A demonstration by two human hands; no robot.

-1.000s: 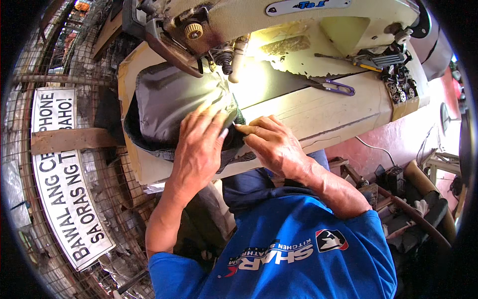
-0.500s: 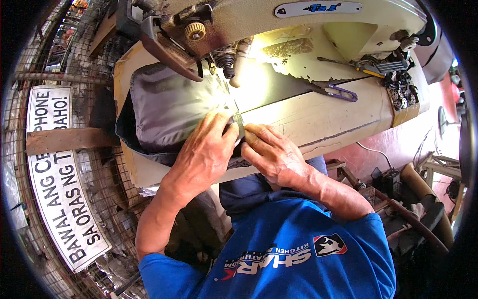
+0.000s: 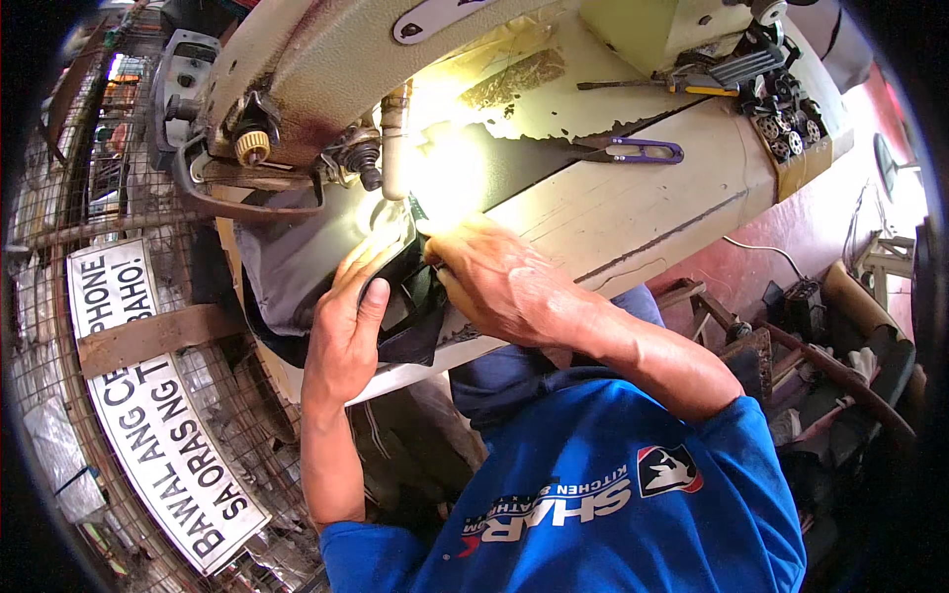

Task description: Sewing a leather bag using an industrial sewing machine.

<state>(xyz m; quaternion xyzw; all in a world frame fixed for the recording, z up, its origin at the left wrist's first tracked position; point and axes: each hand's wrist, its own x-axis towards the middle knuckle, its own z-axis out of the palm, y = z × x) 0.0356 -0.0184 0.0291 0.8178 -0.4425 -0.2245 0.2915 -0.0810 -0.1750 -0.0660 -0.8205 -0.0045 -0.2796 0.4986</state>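
A grey fabric piece with dark edging (image 3: 287, 252) lies under the head of a sewing machine (image 3: 316, 89), its near edge raised between my hands. My left hand (image 3: 346, 331) rests flat against the fabric with fingers stretched toward the needle area and thumb apart. On the other side, my right hand (image 3: 509, 282) has its fingers curled and pressed together on the fabric's edge, close to the lit needle area. Glare from the lamp washes out the needle area, and the right fingertips are partly hidden.
Purple-handled thread snips (image 3: 643, 150) lie on the machine table (image 3: 633, 212). Behind them are a yellow-handled screwdriver (image 3: 682, 86) and several metal bobbins (image 3: 791, 136). Wire mesh with a white sign (image 3: 163, 415) stands at left. A pipe and clutter (image 3: 840, 385) fill the lower right.
The view has shifted, so the machine head sits further left. My left hand has slid left and flattened out, my right hand has turned inward, and the fabric's near edge has come up.
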